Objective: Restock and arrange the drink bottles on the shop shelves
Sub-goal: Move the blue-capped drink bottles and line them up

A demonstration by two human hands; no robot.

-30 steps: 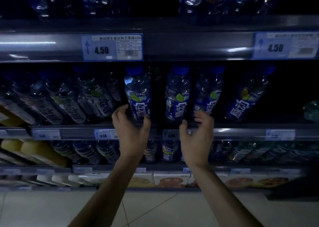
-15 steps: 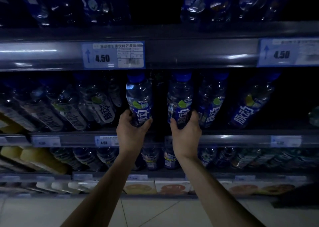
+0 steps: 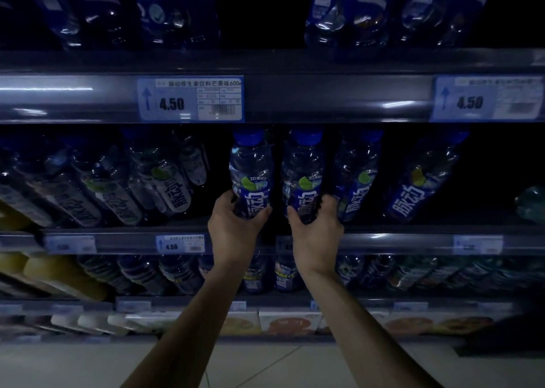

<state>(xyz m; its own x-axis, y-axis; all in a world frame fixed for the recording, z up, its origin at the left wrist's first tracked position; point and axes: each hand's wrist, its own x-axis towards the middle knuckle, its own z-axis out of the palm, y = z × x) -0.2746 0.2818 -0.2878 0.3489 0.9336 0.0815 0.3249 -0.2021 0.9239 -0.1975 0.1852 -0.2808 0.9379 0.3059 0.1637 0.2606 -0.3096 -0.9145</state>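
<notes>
Middle shelf [image 3: 398,241], dim light. At far left, white-labelled bottles [image 3: 174,193] are leaning on a slant. The left hand [image 3: 234,231] is wrapping the lower label band of an upright blue-capped bottle [image 3: 250,166], thumb on its right side, fingers curled round its left. Just beside it, a second blue bottle [image 3: 302,163] is being gripped the same way by the right hand [image 3: 317,234], thumb left, fingers right. Both are at the shelf's front edge; the hands are hiding their bases. Judgement: full, so fairly heavy; thin walls probably yielding under squeeze, film label slick. A low, whole-hand grip is suiting them.
</notes>
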